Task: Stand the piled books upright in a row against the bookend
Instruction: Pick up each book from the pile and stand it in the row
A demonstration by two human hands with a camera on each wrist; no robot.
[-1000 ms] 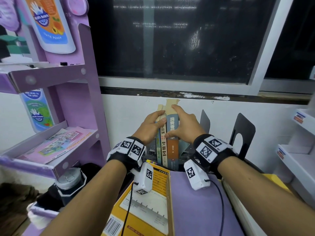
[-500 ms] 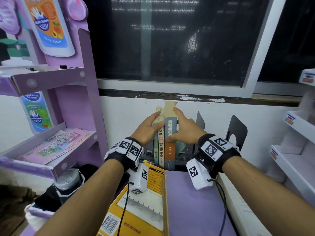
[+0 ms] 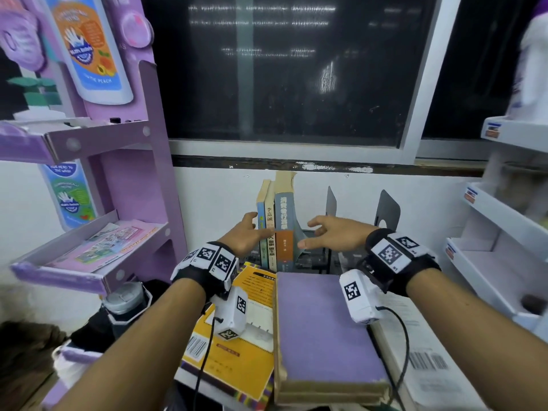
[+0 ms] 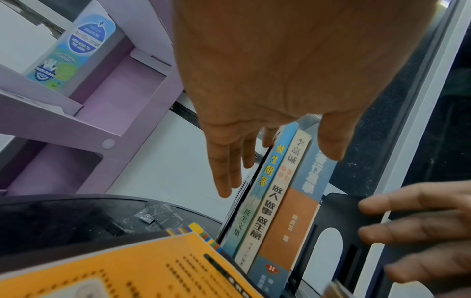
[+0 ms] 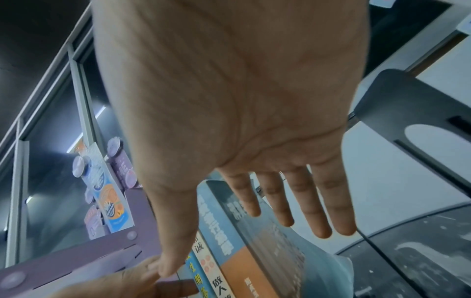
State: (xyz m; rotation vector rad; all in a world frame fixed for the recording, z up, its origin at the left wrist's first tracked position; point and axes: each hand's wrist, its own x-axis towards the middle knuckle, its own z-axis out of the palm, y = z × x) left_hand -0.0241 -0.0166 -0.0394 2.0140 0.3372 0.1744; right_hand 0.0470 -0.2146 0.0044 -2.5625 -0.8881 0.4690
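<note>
Three books stand upright in a row near the wall: a thin blue one (image 3: 261,223), a cream one (image 3: 269,216) and a thicker blue-and-orange one (image 3: 284,215). Black bookends (image 3: 332,203) (image 3: 387,209) stand to their right. My left hand (image 3: 247,231) is open beside the row's left side, its thumb (image 4: 331,145) in front of the spines. My right hand (image 3: 321,235) is open, a little to the right of the row and holding nothing. A purple book (image 3: 326,327) and a yellow book (image 3: 237,351) lie flat in front.
A purple cardboard display shelf (image 3: 124,137) rises on the left, and white shelves (image 3: 504,221) on the right. A white barcoded book (image 3: 424,360) lies under the purple one. A lidded bottle (image 3: 124,301) stands at lower left. Behind is a white wall under a dark window.
Both hands have let go of the upright books and drawn back. The right hand moved off to the right. The three books stay standing.
</note>
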